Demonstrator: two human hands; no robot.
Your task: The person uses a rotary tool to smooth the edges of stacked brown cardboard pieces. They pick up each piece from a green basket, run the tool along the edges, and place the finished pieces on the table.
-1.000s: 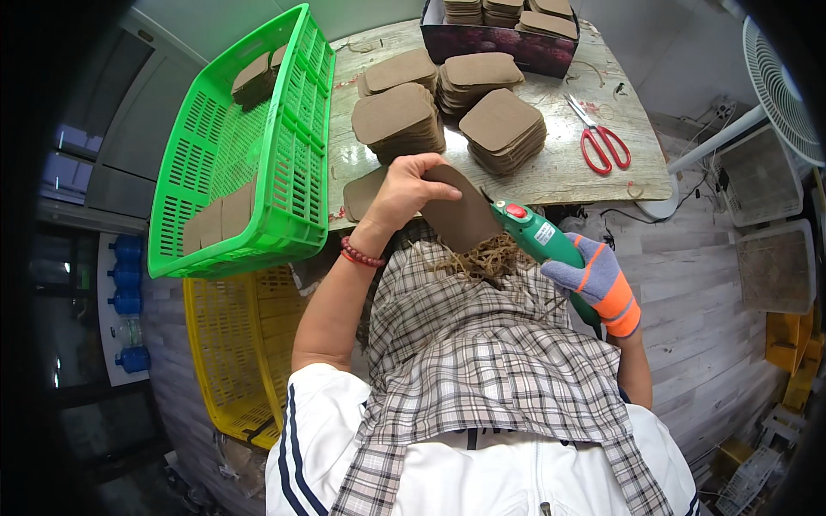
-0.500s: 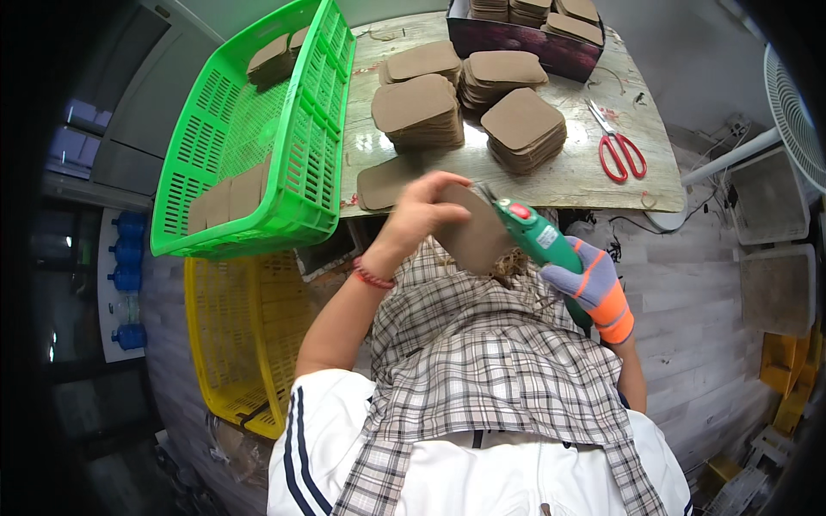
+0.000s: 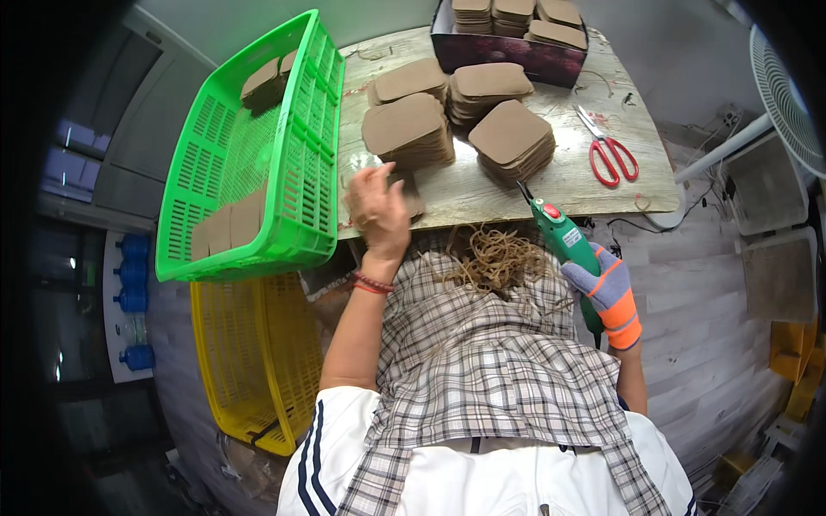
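Okay, left hand (image 3: 379, 213) is showing blurred by a brown pad (image 3: 413, 199) near the table's (image 3: 615, 199) front edge, can't tell if fingers are holding it; gloved right hand (image 3: 607, 292) is gripping green power tool (image 3: 564, 239), tip pointing toward stacked pads (image 3: 514, 133).

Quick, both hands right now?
Left hand: open, slightly blurred, at the brown piece near the table edge; contact can't be told.
Right hand, gloved: closed, holding the green tool.

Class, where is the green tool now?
Right of centre in the head view, the green tool is in the gloved right hand, at the table's near edge.
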